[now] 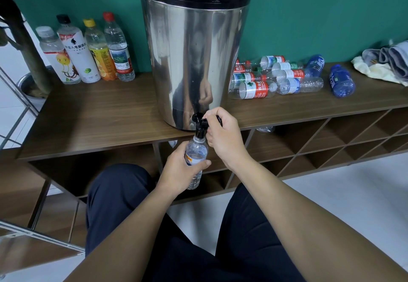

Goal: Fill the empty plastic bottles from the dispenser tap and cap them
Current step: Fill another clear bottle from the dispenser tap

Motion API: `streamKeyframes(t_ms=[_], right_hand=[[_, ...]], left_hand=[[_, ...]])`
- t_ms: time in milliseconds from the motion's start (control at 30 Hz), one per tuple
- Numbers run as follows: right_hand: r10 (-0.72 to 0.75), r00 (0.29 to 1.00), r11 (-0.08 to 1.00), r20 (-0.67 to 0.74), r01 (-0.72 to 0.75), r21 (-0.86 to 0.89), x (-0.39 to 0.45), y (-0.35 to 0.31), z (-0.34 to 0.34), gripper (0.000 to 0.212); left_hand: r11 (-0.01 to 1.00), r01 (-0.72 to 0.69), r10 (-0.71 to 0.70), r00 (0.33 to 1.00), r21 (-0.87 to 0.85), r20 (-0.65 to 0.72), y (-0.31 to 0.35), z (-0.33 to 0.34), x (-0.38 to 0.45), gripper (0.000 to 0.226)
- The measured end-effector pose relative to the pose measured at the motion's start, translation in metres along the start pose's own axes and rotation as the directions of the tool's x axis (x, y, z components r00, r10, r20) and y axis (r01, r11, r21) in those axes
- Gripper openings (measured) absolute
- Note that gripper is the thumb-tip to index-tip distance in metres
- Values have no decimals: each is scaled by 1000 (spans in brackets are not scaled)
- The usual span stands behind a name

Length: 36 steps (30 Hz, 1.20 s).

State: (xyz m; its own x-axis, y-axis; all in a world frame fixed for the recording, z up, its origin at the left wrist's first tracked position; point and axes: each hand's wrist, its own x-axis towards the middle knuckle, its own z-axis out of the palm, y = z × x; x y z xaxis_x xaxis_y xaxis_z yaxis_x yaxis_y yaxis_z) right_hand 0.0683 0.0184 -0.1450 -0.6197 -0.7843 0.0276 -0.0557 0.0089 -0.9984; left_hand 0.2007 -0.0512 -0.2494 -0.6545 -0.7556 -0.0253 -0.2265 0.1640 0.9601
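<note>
Partly hidden bottle [196, 153] under tap [199, 124]

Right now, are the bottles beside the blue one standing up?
No, lying down: the clear bottles rest on their sides on the shelf.

From my remote view, two bare forearms enter from the lower edge of the frame. No sleeve, cuff, watch, bracelet or ring is visible on either one up to the frame edge. The left hand [180, 171] and the right hand [223, 137] are ungloved; the fingers [204, 163] carry no tape or markings, and the nails that show are short and plain. Both legs are covered by dark navy fabric trousers [117, 195], smooth and unpatterned, with soft creases over the knees. I see no pockets, seams, logos or labels on the cloth. The upper garment and footwear lie outside the frame.
</note>
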Motion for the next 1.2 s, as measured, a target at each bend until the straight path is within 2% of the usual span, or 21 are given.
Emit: streamKeyframes(t_ms=[1200], right_hand=[[-4, 1000, 1000, 6, 4, -3, 0, 2, -1, 21]], left_hand=[[1000, -3, 3, 1000, -1, -5, 0, 1, -1, 51]])
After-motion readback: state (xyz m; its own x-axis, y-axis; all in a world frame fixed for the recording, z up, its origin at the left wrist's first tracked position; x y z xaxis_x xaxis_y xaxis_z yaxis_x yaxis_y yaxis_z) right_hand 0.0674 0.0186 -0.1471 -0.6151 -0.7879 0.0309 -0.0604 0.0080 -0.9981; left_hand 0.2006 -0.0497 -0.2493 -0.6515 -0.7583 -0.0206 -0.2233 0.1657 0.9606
